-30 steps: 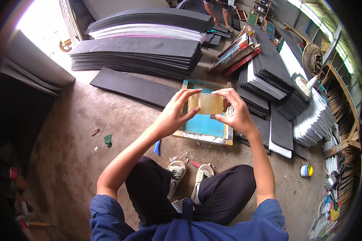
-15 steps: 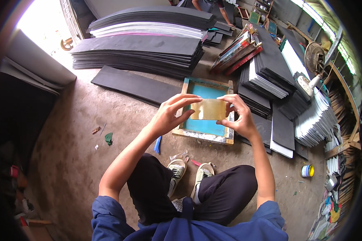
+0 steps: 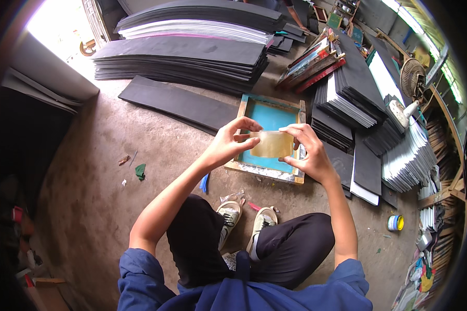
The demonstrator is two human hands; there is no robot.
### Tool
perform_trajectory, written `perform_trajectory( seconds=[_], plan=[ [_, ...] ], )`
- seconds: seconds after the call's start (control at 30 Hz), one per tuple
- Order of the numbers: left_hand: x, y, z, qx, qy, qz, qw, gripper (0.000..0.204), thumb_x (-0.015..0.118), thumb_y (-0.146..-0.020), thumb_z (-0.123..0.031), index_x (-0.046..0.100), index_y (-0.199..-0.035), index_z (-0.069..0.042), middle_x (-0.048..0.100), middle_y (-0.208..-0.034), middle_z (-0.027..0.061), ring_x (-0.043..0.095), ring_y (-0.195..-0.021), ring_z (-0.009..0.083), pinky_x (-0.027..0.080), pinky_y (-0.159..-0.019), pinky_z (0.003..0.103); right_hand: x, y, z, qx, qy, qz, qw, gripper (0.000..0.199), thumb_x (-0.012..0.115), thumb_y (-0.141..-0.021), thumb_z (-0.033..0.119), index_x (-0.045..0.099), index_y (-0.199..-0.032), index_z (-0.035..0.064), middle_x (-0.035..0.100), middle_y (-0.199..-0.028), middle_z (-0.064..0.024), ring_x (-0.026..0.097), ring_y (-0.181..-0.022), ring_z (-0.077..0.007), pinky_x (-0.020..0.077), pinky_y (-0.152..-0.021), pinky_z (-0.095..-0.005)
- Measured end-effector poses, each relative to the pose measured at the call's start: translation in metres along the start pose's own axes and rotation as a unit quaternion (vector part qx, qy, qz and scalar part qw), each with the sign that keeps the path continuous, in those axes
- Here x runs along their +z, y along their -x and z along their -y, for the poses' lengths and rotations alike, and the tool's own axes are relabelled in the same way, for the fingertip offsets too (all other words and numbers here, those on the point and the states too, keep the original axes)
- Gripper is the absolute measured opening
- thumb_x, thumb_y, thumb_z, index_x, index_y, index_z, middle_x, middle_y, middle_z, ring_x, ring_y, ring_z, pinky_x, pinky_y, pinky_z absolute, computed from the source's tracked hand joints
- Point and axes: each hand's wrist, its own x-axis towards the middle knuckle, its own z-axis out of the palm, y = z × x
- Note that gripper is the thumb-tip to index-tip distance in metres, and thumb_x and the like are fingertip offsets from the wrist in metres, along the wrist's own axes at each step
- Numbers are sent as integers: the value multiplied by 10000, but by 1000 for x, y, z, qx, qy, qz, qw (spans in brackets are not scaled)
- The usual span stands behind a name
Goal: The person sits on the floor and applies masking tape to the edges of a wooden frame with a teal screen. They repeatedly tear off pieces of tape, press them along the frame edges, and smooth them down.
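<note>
Both hands hold up a shiny, yellowish, translucent tape roll [image 3: 273, 144], seen side-on as a small rectangle. My left hand [image 3: 233, 139] closes on its left end, the thumb on its near face and the index finger curled at the upper corner. My right hand [image 3: 307, 149] grips the right end, index finger along the top corner and thumb under the bottom corner. Below them on the floor lies a wooden-framed screen [image 3: 264, 173] with a turquoise mesh [image 3: 269, 113], partly hidden by my hands and the roll.
Stacks of black sheets [image 3: 181, 57] lie beyond, with one low pile [image 3: 176, 103] nearer. Red-edged frames [image 3: 311, 65] lean on more sheets at right, near a fan [image 3: 412, 78]. A small yellow-and-blue can [image 3: 396, 223] and scraps [image 3: 140, 171] lie on the floor. Another person's arm [image 3: 297, 18] shows far back.
The roll has shifted slightly right and down in the view. My left fingers have curled and the thumb has moved further onto the roll's face. My right hand keeps its grip.
</note>
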Motion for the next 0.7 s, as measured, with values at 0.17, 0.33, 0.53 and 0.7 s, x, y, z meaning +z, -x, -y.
perform_trajectory(
  seconds=[0.17,0.33,0.53,0.7],
  plan=[
    [-10,5,2,75,-93,73,990,581,742,-717,-255,461,-1177,-37,460,-1233,84,412,-1203,187,277,-1071,410,-3,2,-7,66,-106,0,992,577,736,-615,31,539,-1157,64,523,-1119,-50,510,-866,-145,474,-732,-278],
    [-4,2,4,158,-316,2,935,594,812,-608,-206,496,-1075,-19,545,-1020,126,538,-982,262,426,-864,351,6,4,-25,104,-234,-21,966,554,666,-701,-19,511,-1224,79,513,-1213,-51,534,-928,-156,480,-816,-303],
    [14,-1,11,112,-334,-74,933,543,787,-635,-244,469,-1019,-28,558,-961,145,546,-907,324,443,-778,379,23,-9,-5,128,-129,-113,977,367,549,-785,-43,576,-1140,48,554,-1095,-78,533,-1030,-194,458,-856,-311],
    [19,-3,17,145,-414,-114,891,519,767,-663,-251,457,-1026,-46,553,-955,144,532,-933,301,407,-810,392,34,-13,-1,98,19,-159,982,276,590,-789,26,615,-1062,57,588,-1046,-91,553,-992,-229,437,-850,-325]
  ],
)
